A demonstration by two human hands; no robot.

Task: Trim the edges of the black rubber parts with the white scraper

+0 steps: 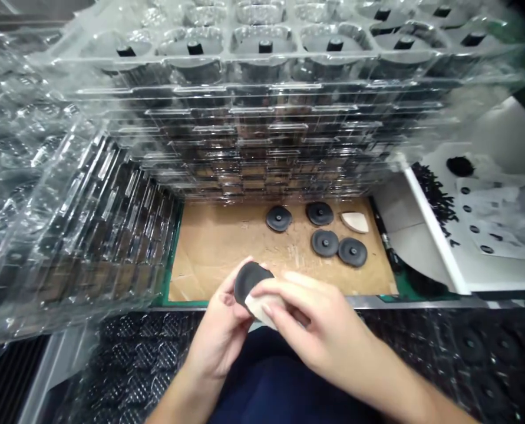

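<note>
Between my hands is a dark rounded disc (247,281), just in front of the cardboard-covered surface's near edge. My left hand (222,321) grips the disc from the left and below. My right hand (313,312) pinches a cream-white pad (262,307) and presses it against the disc's face. Beyond the hands, several similar black discs with a small centre stub lie on the brown cardboard (218,241), among them one disc (278,218) apart from the others. A second cream-white pad (355,222) rests at the right of the discs.
Tall stacked clear plastic trays (262,126) rise behind the cardboard, with black parts in the top one. More clear trays (112,200) stand at left. On the right, a white bin (478,259) holds small black pieces (434,191) and a paper sheet. A black pen-like object (390,250) lies beside it.
</note>
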